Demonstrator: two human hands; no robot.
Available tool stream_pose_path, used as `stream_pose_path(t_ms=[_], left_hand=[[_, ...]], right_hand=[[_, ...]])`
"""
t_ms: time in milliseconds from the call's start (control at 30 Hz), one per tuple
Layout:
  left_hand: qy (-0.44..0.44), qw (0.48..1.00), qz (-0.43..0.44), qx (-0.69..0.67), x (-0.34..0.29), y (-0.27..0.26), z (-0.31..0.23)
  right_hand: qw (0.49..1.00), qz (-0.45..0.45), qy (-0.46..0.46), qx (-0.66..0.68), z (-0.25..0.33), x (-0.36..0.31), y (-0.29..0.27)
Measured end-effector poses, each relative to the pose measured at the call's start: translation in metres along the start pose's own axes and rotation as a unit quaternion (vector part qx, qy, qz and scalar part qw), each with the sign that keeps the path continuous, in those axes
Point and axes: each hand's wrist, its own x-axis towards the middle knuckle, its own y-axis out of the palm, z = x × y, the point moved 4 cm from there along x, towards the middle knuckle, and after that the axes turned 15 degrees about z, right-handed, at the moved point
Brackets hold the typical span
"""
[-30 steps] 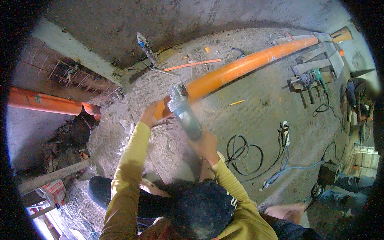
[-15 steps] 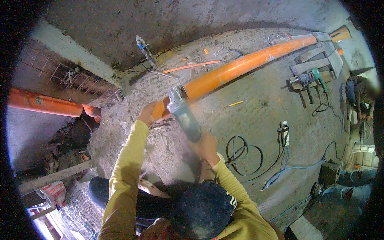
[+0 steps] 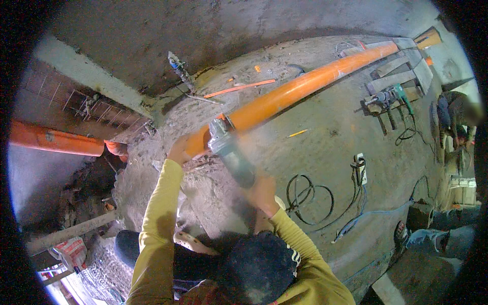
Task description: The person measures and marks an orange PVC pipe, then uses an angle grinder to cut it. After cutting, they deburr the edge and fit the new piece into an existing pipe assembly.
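A long orange plastic pipe [image 3: 305, 87] runs diagonally across the gritty floor, from near my hands to the far right. My left hand [image 3: 179, 151] grips the pipe's near end from the left, its fingers partly hidden behind it. In my right hand [image 3: 263, 194] is an angle grinder [image 3: 233, 155], held by the rear of its body. The grinder's metal head lies over the pipe, just right of my left hand. Its disc edge shows only thinly at the pipe, and a dusty haze hangs beside the tool.
A coiled black cable [image 3: 310, 201] and a white power strip [image 3: 360, 169] lie right of the grinder. A green drill [image 3: 391, 97] rests on boards farther off. A yellow pencil [image 3: 298, 133] lies midway. Another orange pipe [image 3: 58, 138] is at left. A person [image 3: 455, 119] is at far right.
The grinder's head has shifted slightly toward me over the pipe. My left hand stays on the pipe end, and the view has moved a little. A shoe now shows at the lower right.
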Motion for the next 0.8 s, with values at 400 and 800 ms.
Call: stream_pose_path(t_ms=[400,800], left_hand=[[-0.207,0.887,-0.412,-0.035,-0.090,0.079,0.063],[0.066,0.718,-0.086,-0.688,-0.119,0.124,-0.089]], right_hand=[[0.999,-0.021,-0.030,0.039,0.036,-0.011,-0.019],[0.976,0.001,-0.148,0.159,0.063,-0.029,-0.001]])
